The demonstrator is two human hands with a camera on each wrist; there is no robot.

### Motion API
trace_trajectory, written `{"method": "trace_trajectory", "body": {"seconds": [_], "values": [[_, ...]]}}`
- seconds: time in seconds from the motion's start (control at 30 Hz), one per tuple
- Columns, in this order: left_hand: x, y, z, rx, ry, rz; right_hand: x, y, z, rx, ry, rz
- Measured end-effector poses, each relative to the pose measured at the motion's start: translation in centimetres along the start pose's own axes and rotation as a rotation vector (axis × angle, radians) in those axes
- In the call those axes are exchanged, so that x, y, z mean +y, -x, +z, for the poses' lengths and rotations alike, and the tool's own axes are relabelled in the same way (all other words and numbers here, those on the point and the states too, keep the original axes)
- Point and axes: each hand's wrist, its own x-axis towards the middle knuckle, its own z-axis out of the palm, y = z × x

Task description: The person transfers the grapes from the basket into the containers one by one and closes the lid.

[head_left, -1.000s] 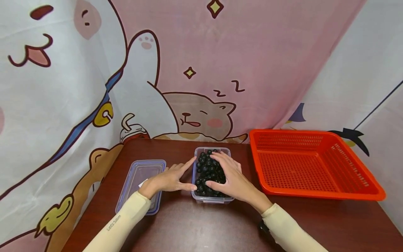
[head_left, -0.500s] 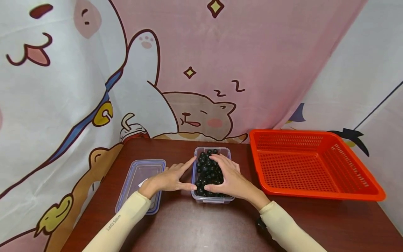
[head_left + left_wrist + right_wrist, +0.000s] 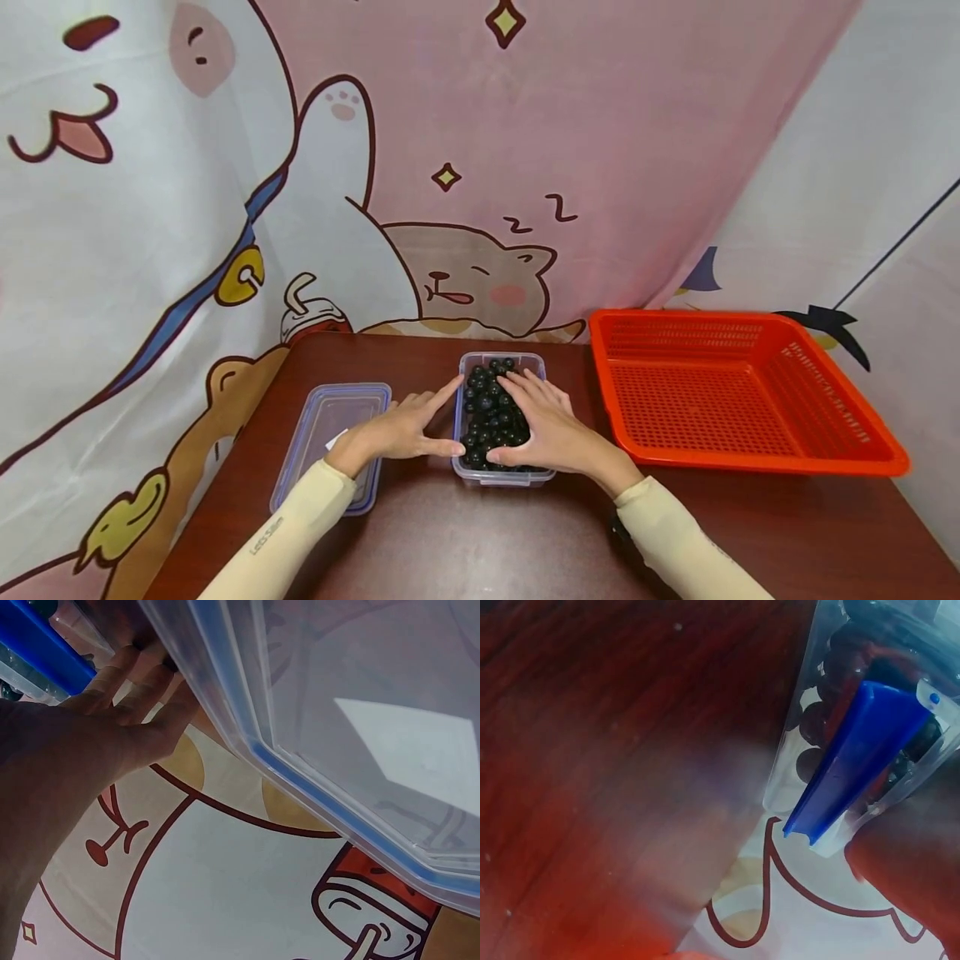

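Observation:
Dark round grapes [image 3: 482, 402] fill a clear plastic food container [image 3: 501, 481] in the middle of the table. My left hand [image 3: 395, 429] is beside the container's left wall, with thumb and forefinger stretched out against its rim. Over the grapes lies my right hand [image 3: 555, 429], its fingers gently bent and spread, the thumb apart from them and touching grapes near the front. Its palm hides the container's right side. A blue latch [image 3: 862, 754] hangs from that side in the right wrist view. The clear lid [image 3: 352, 406] with a blue seal lies left of my left hand.
An orange-red plastic basket [image 3: 682, 404] with a slotted floor stands at the right of the brown table [image 3: 442, 542]. A cartoon-printed cloth [image 3: 615, 150] hangs behind the table and along its sides. A small white label [image 3: 420, 746] shows at the lid.
The right hand has shifted slightly, with its fingertips and thumb still over the grapes. The left hand keeps its place at the container. The head view has tilted a little.

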Motion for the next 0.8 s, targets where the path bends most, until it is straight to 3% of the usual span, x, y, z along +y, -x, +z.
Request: {"method": "trace_trajectory", "body": {"seconds": [0.5, 0.8], "values": [[0.1, 0.1, -0.4, -0.008, 0.021, 0.011, -1.3, -0.4, 0.1, -0.065, 0.052, 0.114], [0.1, 0.2, -0.1, -0.007, 0.026, 0.018, -1.4, -0.1, 0.6, -0.015, 0.076, 0.085]]}}
